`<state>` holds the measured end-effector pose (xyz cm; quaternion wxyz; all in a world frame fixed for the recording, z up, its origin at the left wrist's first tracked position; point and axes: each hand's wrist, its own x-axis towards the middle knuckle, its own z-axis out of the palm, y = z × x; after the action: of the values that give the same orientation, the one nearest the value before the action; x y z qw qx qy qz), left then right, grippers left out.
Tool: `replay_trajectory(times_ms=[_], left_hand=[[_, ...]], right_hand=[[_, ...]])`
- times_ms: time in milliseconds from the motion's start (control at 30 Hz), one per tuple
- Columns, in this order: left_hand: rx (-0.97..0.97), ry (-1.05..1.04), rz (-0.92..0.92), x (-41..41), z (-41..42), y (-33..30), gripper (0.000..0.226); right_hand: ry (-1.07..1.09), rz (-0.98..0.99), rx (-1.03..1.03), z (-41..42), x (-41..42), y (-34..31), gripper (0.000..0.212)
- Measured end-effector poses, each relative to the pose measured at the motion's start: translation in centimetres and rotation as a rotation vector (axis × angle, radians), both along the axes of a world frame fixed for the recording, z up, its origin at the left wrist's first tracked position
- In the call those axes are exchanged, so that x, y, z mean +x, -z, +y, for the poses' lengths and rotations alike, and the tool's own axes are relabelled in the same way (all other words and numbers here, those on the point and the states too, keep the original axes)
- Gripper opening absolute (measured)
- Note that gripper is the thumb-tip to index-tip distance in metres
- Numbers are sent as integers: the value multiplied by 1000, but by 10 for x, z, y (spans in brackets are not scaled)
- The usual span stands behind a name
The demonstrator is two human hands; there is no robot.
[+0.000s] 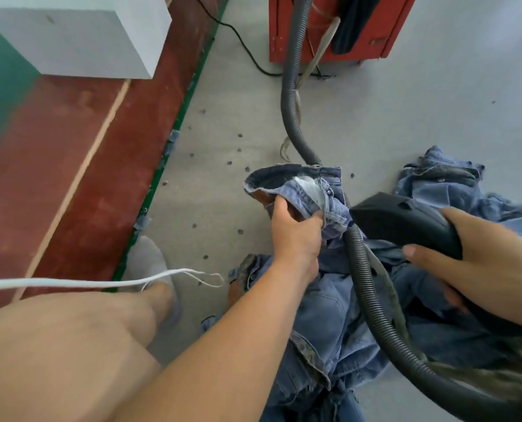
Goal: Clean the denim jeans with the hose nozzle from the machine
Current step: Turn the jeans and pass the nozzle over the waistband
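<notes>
The left hand clutches the waistband of the denim jeans, its fingers tucked inside to hold the opening wide, probably so the nozzle can get in. Just right of that waistband, the right hand grips the black hose nozzle, tip aimed at the denim. The grey hose trails back from the waistband to the red machine.

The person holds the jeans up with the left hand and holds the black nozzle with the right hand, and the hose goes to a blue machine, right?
Almost. The machine is red, not blue; the head view shows it. The rest is right: the left hand holds the jeans up, the right hand holds the black nozzle, and the hose goes to that machine.
</notes>
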<state>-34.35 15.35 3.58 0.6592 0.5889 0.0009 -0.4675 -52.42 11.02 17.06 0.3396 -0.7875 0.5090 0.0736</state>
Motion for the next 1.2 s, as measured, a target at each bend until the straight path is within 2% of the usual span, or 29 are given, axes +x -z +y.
replay_trajectory(times_ms=[167, 233, 367, 500, 667, 800, 867, 933, 1033, 1100, 1133, 1200], left_hand=[[-255, 201, 23, 20, 8, -33, 74], [-269, 321, -11, 20, 13, -41, 70], [-231, 475, -62, 13, 22, -44, 62], [-250, 512, -65, 10, 31, -41, 60], [-295, 521, -51, 10, 40, -33, 65], [-277, 530, -51, 15, 39, -26, 65], [-240, 544, -92, 16, 42, -23, 59], [-207, 602, -75, 16, 45, -18, 60], [-107, 627, 98, 19, 49, -10, 45], [180, 562, 146, 22, 46, -5, 78], [337, 538, 87, 24, 46, -5, 87], [490, 496, -53, 27, 46, -1, 67]], right_hand=[[-120, -43, -154, 0, 7, -26, 35], [-159, -66, -218, -1, 12, -35, 32], [-209, -8, -179, -4, 22, -41, 26], [-210, -7, -148, -10, 37, -30, 25], [34, -173, -95, -32, 37, -29, 23], [-146, -74, -7, -29, 18, -37, 15], [-211, -42, 67, -23, 26, -32, 16], [-168, -82, 78, -24, 34, -22, 15], [-26, -153, 58, -34, 34, -20, 17], [20, -189, 81, -41, 25, -24, 14], [35, -211, 89, -43, 20, -26, 13], [44, -219, 88, -45, 14, -28, 15]])
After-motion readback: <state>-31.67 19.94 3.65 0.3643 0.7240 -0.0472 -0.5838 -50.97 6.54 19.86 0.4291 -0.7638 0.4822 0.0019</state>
